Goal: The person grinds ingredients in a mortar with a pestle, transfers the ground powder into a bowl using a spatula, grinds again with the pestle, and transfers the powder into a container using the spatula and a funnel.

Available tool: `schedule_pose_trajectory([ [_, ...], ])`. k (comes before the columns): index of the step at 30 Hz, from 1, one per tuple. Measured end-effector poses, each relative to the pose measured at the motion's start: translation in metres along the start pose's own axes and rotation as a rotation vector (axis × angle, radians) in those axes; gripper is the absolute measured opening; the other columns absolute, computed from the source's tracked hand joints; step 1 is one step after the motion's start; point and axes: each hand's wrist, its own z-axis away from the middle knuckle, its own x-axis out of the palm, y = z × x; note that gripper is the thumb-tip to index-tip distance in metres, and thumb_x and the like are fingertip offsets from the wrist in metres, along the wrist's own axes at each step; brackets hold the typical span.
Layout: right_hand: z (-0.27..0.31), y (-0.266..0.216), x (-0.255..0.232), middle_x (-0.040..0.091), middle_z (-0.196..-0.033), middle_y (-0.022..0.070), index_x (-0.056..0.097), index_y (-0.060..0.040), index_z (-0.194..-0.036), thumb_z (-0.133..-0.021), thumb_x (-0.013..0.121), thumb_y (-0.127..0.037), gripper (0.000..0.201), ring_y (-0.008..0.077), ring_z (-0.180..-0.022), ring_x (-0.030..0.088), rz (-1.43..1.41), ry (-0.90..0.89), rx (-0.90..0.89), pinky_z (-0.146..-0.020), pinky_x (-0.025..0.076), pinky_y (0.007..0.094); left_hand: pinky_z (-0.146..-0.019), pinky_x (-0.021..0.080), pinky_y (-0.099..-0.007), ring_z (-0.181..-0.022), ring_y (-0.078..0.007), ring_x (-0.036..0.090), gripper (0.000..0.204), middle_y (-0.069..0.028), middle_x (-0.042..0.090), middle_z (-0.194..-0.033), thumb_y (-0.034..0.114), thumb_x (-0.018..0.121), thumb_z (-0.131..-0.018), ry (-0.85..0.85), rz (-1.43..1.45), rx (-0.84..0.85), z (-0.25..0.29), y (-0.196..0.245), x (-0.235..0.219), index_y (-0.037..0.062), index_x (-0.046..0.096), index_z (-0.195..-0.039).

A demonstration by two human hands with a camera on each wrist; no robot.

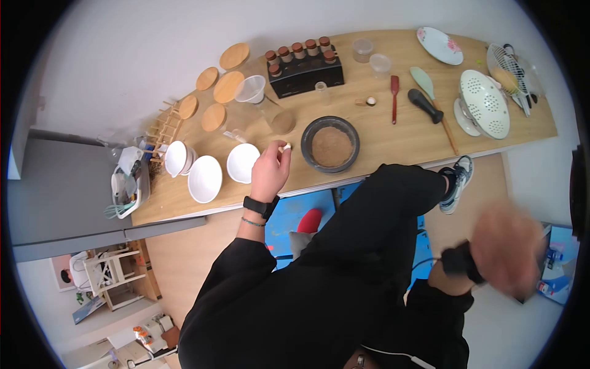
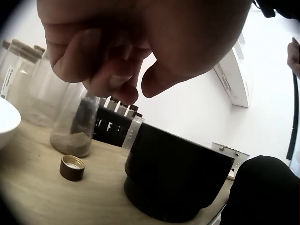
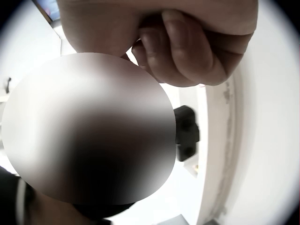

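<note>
In the head view my left hand (image 1: 270, 172) is over the front of the table, between a white bowl (image 1: 243, 163) and a dark mortar (image 1: 305, 147) of brown powder (image 1: 332, 146). Its fingers curl loosely, and a gap shows between thumb and fingertips in the left wrist view. Below them a small brown screw cap (image 2: 72, 169) lies hollow side up, beside a clear bottle (image 2: 70, 140) with powder at its bottom. My right hand (image 1: 507, 249) is raised off to the right, away from the table and blurred. The right wrist view shows its fingers (image 3: 185, 47) loosely bent, nothing visible in them.
Behind the mortar stands a black rack (image 1: 307, 75) of small capped jars. Wooden-lidded containers (image 1: 214, 117) crowd the left. On the right lie a red spatula (image 1: 394, 98), a black pestle (image 1: 425, 106), a green spatula (image 1: 423, 80) and a white colander (image 1: 484, 104).
</note>
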Motion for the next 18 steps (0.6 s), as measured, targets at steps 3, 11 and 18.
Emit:
schedule_pose_trajectory([
  [3, -0.038, 0.054, -0.038, 0.058, -0.066, -0.0001, 0.064, 0.0024, -0.083, -0.091, 0.066, -0.011, 0.016, 0.007, -0.059, 0.051, 1.306, 0.877, -0.025, -0.053, 0.039, 0.0244, -0.056, 0.048, -0.0418, -0.062, -0.0329, 0.064, 0.021, -0.0141, 0.065, -0.071, 0.023, 0.064, -0.094, -0.019, 0.106, -0.069, 0.004, 0.001, 0.013, 0.0055, 0.062, -0.105],
  [11, -0.018, 0.075, -0.238, 0.07, -0.085, 0.0202, 0.072, -0.004, -0.092, -0.084, 0.066, -0.029, 0.027, 0.0391, -0.081, 0.067, 1.963, 0.777, 0.745, -0.073, 0.053, 0.047, -0.057, 0.047, -0.0449, -0.064, -0.037, 0.064, 0.028, -0.0166, 0.065, -0.071, 0.025, 0.061, -0.096, -0.031, 0.19, -0.075, 0.005, -0.005, 0.044, 0.0038, 0.057, -0.113],
  [18, -0.036, 0.095, -0.295, 0.07, -0.092, 0.0224, 0.072, -0.0045, -0.092, -0.086, 0.061, -0.03, 0.028, 0.0393, -0.088, 0.068, 2.017, 0.914, 0.967, -0.08, 0.054, 0.048, -0.056, 0.046, -0.0479, -0.063, -0.0406, 0.061, 0.019, -0.0193, 0.062, -0.067, 0.021, 0.062, -0.093, -0.06, 0.197, -0.094, 0.039, -0.039, 0.04, 0.0027, 0.062, -0.093],
])
